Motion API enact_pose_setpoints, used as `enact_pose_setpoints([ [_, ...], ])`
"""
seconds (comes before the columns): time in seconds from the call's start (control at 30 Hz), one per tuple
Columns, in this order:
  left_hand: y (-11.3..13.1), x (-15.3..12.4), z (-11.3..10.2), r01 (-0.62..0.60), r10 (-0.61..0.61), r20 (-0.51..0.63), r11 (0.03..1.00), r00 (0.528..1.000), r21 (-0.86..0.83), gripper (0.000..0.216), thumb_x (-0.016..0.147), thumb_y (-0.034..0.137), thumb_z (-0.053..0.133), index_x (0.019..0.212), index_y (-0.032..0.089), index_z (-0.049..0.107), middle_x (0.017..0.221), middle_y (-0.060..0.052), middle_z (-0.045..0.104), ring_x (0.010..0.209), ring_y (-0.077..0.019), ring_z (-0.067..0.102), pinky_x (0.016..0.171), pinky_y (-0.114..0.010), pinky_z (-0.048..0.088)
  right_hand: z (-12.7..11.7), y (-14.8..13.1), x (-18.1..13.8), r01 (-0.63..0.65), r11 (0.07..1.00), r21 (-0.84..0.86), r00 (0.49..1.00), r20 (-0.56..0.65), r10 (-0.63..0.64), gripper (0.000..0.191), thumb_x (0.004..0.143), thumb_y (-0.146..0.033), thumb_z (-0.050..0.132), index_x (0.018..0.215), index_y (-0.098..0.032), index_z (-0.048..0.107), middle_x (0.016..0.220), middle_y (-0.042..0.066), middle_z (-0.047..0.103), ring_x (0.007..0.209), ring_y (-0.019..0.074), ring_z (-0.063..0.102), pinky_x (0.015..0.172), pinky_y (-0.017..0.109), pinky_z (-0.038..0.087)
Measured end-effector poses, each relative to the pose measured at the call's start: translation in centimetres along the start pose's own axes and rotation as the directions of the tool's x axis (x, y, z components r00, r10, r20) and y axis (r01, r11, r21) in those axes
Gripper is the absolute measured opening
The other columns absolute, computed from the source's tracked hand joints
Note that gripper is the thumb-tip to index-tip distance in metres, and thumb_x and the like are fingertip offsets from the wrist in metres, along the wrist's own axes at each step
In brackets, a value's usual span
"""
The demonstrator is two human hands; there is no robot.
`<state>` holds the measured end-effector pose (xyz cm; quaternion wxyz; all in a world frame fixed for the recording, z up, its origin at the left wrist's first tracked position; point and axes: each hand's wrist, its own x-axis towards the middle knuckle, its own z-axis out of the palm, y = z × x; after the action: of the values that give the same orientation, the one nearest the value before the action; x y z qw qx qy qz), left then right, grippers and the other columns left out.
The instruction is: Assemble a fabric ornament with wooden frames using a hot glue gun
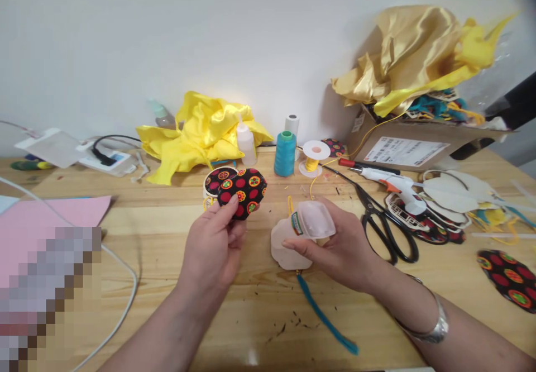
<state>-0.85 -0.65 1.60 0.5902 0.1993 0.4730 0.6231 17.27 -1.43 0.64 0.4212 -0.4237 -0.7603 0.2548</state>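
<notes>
My left hand (213,246) pinches a patterned fabric piece (244,193), black with red, orange and green round motifs, between thumb and fingers. Just behind it on the table lies a similar patterned piece with a pale rim (218,181). My right hand (341,246) is closed around a translucent plastic bottle (316,220) with a small green and red label, held tilted. Under the bottle lies a white shape with a wavy edge (288,253), partly covered by bottle and hand. A teal tassel (324,316) runs from its lower edge, and a yellow loop shows at its top.
Behind stand a teal thread cone (285,155), a spool of yellow cord (312,160) and a squeeze bottle (246,144). Yellow satin (201,132) is heaped at the wall. On the right are black scissors (387,221), a glue gun (393,185) and a cardboard box (402,146).
</notes>
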Motion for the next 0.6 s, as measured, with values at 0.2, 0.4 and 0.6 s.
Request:
enact_pose_setpoints([
  [0.2, -0.52, -0.05, -0.45, 0.022, -0.022, 0.028, 1.0, 0.999, 0.011, 0.016, 0.071, 0.017, 0.068, 0.065, 0.013, 0.053, 0.059, 0.005, 0.052, 0.037, 0.0, 0.028, 0.033, -0.014, 0.02, 0.06, 0.4, 0.15, 0.019, 1.0, -0.012, 0.998, -0.063, -0.02, 0.021, 0.075, -0.031, 0.072, 0.082, -0.021, 0.054, 0.071, -0.004, 0.057, 0.06, 0.0089, 0.053, 0.055, 0.019, 0.044],
  [0.4, -0.63, -0.09, -0.28, 0.048, -0.048, 0.041, 0.999, 0.998, 0.004, 0.02, 0.069, 0.016, 0.07, 0.064, 0.015, 0.05, 0.054, 0.008, 0.047, 0.036, -0.0006, 0.027, 0.034, -0.015, 0.02, 0.14, 0.1, 0.01, 0.012, 1.0, -0.023, 1.0, -0.015, -0.013, 0.023, 0.073, -0.032, 0.073, 0.078, -0.02, 0.054, 0.068, -0.004, 0.056, 0.057, 0.0099, 0.051, 0.052, 0.021, 0.042],
  [0.6, -0.95, -0.02, -0.4, 0.081, -0.082, 0.056, 0.997, 0.995, 0.009, 0.022, 0.068, 0.017, 0.071, 0.063, 0.016, 0.05, 0.051, 0.009, 0.044, 0.035, -0.0004, 0.026, 0.034, -0.015, 0.019, -0.08, -0.41, -0.09, 0.018, 1.0, -0.016, 0.999, 0.034, -0.017, 0.024, 0.073, -0.033, 0.072, 0.075, -0.02, 0.052, 0.064, -0.005, 0.054, 0.054, 0.0086, 0.048, 0.049, 0.021, 0.039],
])
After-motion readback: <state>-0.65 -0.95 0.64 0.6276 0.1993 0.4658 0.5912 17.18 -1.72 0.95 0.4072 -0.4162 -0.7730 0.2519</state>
